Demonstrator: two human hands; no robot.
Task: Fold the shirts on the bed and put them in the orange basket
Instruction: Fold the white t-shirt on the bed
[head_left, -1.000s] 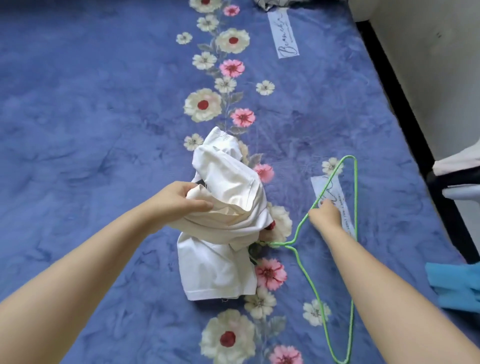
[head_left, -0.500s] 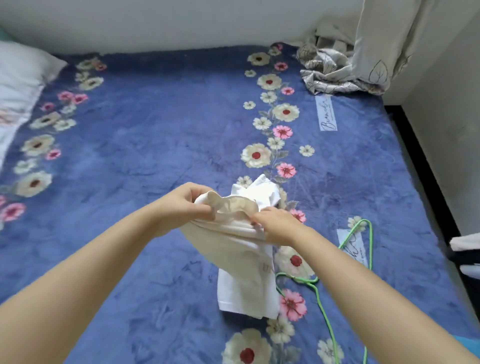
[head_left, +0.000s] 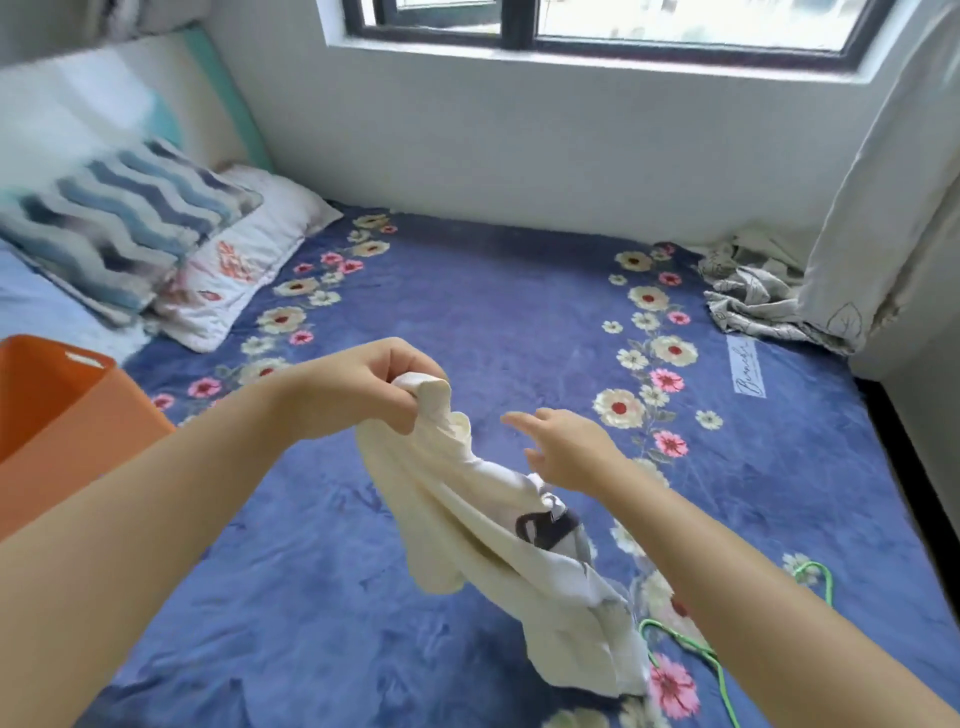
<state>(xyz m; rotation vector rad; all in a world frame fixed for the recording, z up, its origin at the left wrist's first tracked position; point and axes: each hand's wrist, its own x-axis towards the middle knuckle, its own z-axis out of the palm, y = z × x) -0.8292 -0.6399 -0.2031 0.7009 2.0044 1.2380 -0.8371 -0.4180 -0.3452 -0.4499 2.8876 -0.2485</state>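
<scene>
A cream-white shirt (head_left: 483, 525) with a dark print hangs crumpled in the air above the blue flowered bed (head_left: 493, 312). My left hand (head_left: 363, 389) grips its upper edge, fingers curled round the cloth. My right hand (head_left: 566, 449) hovers just right of the shirt with fingers spread, holding nothing; whether it touches the cloth is unclear. The shirt's lower end reaches down to the bedcover. The orange basket (head_left: 67, 410) stands at the left edge, beside my left forearm.
A green wire hanger (head_left: 717, 660) lies on the bed at the lower right. Pillows (head_left: 156, 239) are stacked at the head, far left. A crumpled patterned cloth (head_left: 753, 296) and a curtain (head_left: 893, 208) fill the far right corner under the window.
My right hand left the hanger, took the shirt, then let go of it. My left hand lifted the shirt off the bed. The view tilted up, bringing the basket, pillows and window into sight.
</scene>
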